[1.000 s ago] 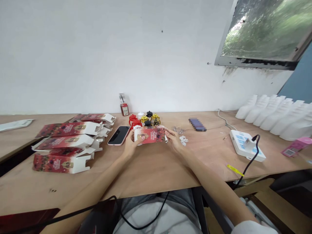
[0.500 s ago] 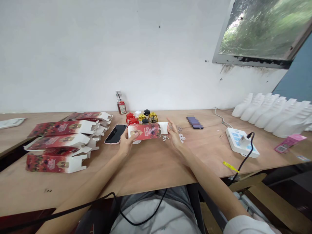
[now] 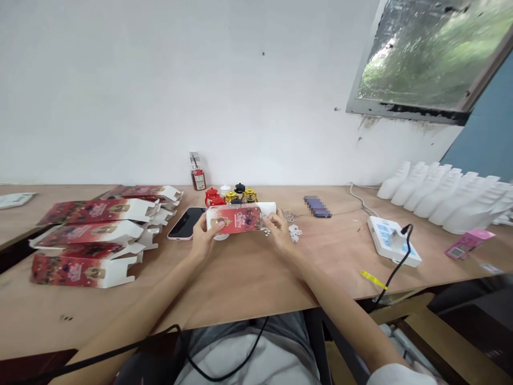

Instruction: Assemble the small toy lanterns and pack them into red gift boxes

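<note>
From the head view, your left hand [image 3: 204, 235] grips the left end of the red carton [image 3: 236, 219], thumb laid across its printed front. Your right hand [image 3: 278, 230] curls around the right end, where a white flap [image 3: 267, 208] sticks out. The carton sits crosswise just above the table [image 3: 248, 289], in the middle, just near of the small jars [image 3: 232, 195].

To work that end cleanly, keep your left thumb flat so the thin card doesn't bow. Press along the flap's crease, not its free edge, and keep the walls square, since a squeezed carton likely won't take the flap.

The carton is glossy printed card, red outside and plain white within, long and rectangular. The stack of cartons [image 3: 92, 235] on the left is the same stock, with open white flaps facing right. The jars are small and rounded, with shiny red, gold and black tops. The phone [image 3: 185, 222] is a smooth dark slab lying just left of your left hand. Small white pieces [image 3: 294, 232] lie just right of your right hand. On the far right stand matte white bottles [image 3: 449, 192] and a white power strip [image 3: 393, 239], and the table is bare pale wood
</note>
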`<state>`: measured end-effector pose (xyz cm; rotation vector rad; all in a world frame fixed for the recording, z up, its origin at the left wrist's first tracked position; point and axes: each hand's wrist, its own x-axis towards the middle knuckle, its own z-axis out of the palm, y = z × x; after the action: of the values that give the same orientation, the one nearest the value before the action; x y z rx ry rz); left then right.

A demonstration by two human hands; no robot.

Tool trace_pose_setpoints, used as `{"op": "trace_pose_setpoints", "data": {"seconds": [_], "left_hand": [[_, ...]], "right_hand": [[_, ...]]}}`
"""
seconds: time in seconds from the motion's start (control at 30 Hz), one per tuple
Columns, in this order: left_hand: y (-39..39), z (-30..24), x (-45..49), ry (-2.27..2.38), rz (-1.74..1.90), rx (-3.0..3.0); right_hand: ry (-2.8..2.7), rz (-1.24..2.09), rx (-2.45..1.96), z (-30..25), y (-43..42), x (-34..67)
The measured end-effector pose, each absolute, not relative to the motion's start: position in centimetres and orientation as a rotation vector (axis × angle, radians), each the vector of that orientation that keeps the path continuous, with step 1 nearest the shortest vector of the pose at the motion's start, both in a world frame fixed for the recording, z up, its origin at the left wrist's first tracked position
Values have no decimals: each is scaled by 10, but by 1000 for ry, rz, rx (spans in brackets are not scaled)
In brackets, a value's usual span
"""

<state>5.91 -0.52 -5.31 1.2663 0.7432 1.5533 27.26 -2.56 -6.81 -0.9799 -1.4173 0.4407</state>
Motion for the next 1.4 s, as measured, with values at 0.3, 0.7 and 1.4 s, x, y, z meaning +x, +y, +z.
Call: {"op": "trace_pose_setpoints", "data": {"seconds": [0.3,0.7,1.4], "left_hand": [[-15,-44,58,800,1585,1537],[-18,-54,59,810,1589,1790],[-19,-53,55,867,1712,2067]], "right_hand": [[-1323,825,-875,-73,-18,266],[-1126,1063,-879,-79,-11,267],[-887,1104,-796,-70,-11,284]]}}
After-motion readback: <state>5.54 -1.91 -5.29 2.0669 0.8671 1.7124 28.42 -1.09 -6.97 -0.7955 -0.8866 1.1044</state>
